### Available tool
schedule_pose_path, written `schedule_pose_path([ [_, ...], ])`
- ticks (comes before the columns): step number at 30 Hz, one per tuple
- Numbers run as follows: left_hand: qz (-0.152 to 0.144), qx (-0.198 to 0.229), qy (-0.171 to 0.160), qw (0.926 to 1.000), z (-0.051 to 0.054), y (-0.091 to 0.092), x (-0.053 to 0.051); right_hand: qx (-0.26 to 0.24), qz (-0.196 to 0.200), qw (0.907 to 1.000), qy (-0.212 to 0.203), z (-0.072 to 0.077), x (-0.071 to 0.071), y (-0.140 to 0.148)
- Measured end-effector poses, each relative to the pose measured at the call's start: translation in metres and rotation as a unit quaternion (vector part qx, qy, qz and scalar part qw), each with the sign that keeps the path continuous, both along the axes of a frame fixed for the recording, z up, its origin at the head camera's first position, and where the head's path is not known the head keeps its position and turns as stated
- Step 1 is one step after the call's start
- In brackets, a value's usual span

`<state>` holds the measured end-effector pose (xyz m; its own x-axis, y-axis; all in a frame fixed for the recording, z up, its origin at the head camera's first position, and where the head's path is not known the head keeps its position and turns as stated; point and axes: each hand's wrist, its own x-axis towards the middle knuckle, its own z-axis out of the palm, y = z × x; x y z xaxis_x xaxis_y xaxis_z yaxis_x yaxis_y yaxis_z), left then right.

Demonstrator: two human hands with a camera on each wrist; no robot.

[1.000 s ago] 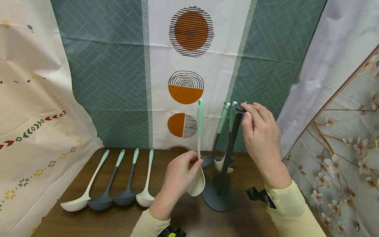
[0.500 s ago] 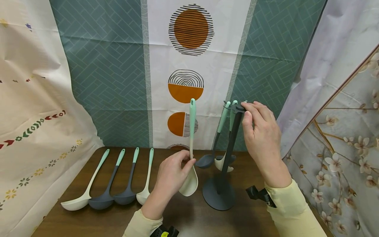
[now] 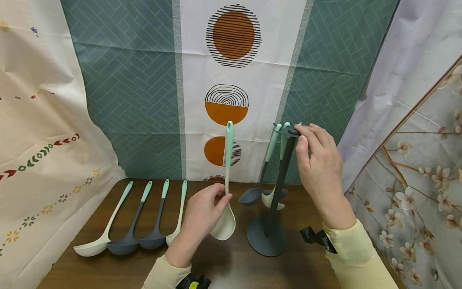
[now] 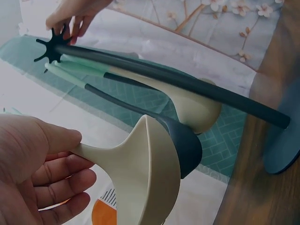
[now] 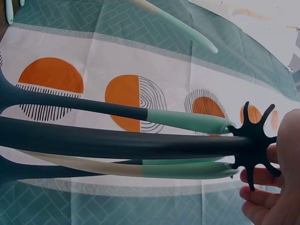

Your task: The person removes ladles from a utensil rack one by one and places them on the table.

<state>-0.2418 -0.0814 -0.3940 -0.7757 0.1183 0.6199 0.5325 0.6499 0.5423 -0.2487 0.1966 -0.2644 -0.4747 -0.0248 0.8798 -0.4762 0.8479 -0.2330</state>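
My left hand (image 3: 203, 212) pinches a cream ladle (image 3: 224, 224) low on its shaft, just above the bowl. The ladle stands nearly upright in the air, mint handle up, left of a dark utensil stand (image 3: 284, 170). The left wrist view shows its cream bowl (image 4: 154, 173) close up, with thumb and fingers on the shaft. My right hand (image 3: 321, 168) grips the hooked top (image 5: 253, 145) of the stand, fingers partly hidden behind it. From its hooks hang a dark ladle (image 3: 250, 196), a cream one (image 4: 201, 110) and another dark one, mostly covered.
On the brown table (image 3: 252, 269) at left, two cream ladles (image 3: 92, 248) (image 3: 182, 204) and two dark ladles (image 3: 124, 245) (image 3: 153, 239) lie in a row, handles pointing back. Patterned cloths hang behind and at both sides. The stand's round base (image 3: 266, 239) rests on the table.
My left hand has moved left with the cream ladle, away from the stand, so more of the hanging dark ladle shows. My right hand has stayed on the stand's top.
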Motion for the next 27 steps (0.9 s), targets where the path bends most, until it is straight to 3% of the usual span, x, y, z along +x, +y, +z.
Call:
schedule_pose_path([
  [15,0.008,-0.012,-0.008,0.9999,-0.0057,-0.0077,-0.0047,-0.002,0.001,1.0000,-0.007,0.0002,0.0014,0.0003],
  [27,0.008,-0.025,-0.046,0.9986,-0.0078,-0.0067,-0.0057,-0.002,0.002,1.0000,-0.007,-0.0002,0.0013,0.0003],
])
